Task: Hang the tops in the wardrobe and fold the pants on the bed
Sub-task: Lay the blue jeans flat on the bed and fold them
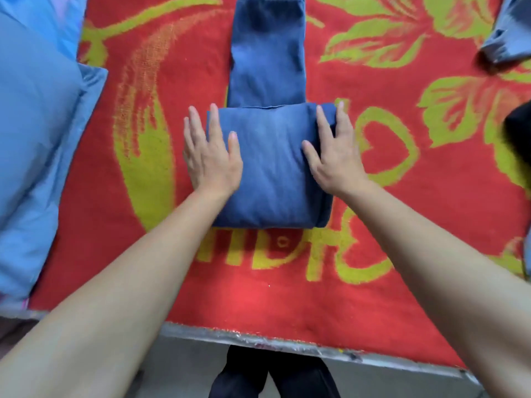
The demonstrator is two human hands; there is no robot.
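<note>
On red blanket, folded jeans

The jeans are mid-blue denim, faded paler in patches. The blanket under them is bright red, woven with yellow-green leaves, a heart outline and letters. The pillow at the left is plain light blue, a garment at the top right grey-blue, the person's trousers near black
</note>
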